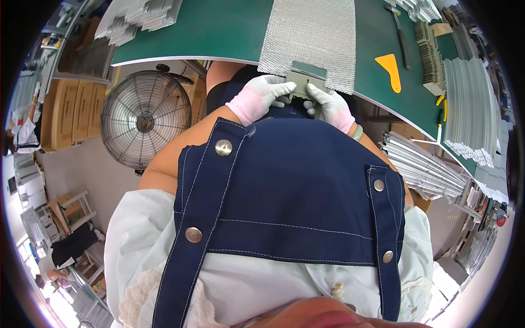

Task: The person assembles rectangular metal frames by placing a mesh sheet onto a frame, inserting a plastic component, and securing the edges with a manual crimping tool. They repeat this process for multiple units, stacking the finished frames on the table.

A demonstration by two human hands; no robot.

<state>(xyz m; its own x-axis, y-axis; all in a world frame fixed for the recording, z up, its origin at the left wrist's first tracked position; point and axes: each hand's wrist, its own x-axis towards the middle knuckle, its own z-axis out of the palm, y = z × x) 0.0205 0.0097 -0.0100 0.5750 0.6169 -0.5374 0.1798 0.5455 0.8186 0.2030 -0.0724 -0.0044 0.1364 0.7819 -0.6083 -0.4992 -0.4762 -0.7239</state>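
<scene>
At the near edge of the green table, both my hands wear pale gloves with pink cuffs. My left hand pinches the left side of a small grey plate with a narrow slot, its thumb lying on the face. On the plate's right side is my right hand, thumb on top and fingers curled beneath, partly hidden. A silvery mesh sheet lies on the table just beyond, its near end meeting the plate. Whether the plate is joined to the mesh I cannot tell.
On the green table to the right lie a yellow scraper, a dark-handled hammer, a row of small brackets and stacked pale strips. Metal strips sit far left. A floor fan stands left.
</scene>
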